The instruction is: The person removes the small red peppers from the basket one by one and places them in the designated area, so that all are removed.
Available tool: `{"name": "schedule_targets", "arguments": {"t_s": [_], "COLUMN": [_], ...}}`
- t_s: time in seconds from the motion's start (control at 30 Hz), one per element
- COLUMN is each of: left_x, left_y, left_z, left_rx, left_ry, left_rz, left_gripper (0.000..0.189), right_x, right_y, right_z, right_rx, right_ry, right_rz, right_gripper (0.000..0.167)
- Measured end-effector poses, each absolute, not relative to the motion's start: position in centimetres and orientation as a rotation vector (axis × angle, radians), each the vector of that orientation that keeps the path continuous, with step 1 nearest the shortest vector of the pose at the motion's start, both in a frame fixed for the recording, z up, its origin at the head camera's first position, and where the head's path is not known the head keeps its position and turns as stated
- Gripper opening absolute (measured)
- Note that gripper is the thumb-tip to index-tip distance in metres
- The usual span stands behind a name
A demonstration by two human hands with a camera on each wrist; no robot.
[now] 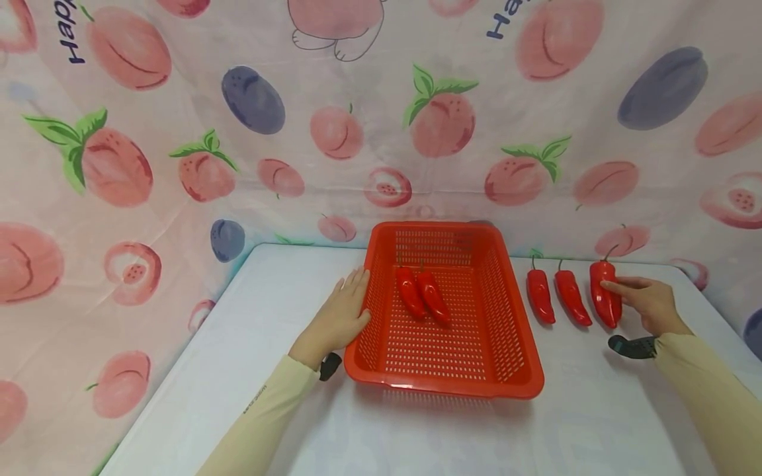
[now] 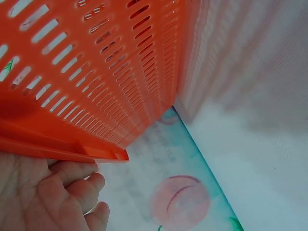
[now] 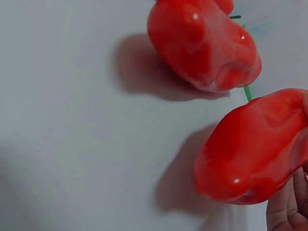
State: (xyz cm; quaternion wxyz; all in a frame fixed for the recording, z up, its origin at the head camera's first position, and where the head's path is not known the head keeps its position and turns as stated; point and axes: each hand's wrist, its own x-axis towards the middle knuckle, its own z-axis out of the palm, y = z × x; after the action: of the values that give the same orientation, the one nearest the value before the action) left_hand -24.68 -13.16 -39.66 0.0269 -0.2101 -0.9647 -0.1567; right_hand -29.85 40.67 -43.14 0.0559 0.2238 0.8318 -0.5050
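Glossy red in the head view: a tapering pepper (image 1: 602,307), rightmost on the smooth white tabletop (image 1: 595,410), pinched between thumb and fingers of the right hand (image 1: 649,303). Probably light, firm and slippery-skinned; best held round the broad shoulder, sparing the thin stem (image 1: 610,252). Two loose peppers (image 1: 573,299) nearby, two inside the perforated plastic basket (image 1: 440,389); left hand (image 1: 338,316) unclenched, touching its left rim. From the left wrist: slotted, stiff-looking wall, fingers just under the lip. From the right wrist: shiny, dented flank, blunt tip, fingers alongside.
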Motion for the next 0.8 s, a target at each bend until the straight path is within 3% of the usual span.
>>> {"name": "schedule_targets", "arguments": {"t_s": [0.27, 0.57, 0.8], "left_x": [-24.8, -24.7, -24.7], "left_y": [-13.1, -13.1, -13.0], "left_z": [-39.7, -39.8, -39.7], "left_rx": [-0.646, -0.649, -0.652], "left_ry": [-2.993, -2.985, -2.986], "left_rz": [-0.480, -0.492, -0.492], "left_gripper": [0.068, 0.068, 0.068], "right_x": [-30.3, -30.6, -30.7], "right_y": [41.3, 41.7, 41.5], "right_z": [-43.3, -43.4, -43.6], "right_rx": [0.663, 0.651, 0.641], "right_ry": [2.539, 2.570, 2.561], "right_rz": [-1.457, -1.382, -1.342], "right_gripper": [0.089, 0.087, 0.094]}}
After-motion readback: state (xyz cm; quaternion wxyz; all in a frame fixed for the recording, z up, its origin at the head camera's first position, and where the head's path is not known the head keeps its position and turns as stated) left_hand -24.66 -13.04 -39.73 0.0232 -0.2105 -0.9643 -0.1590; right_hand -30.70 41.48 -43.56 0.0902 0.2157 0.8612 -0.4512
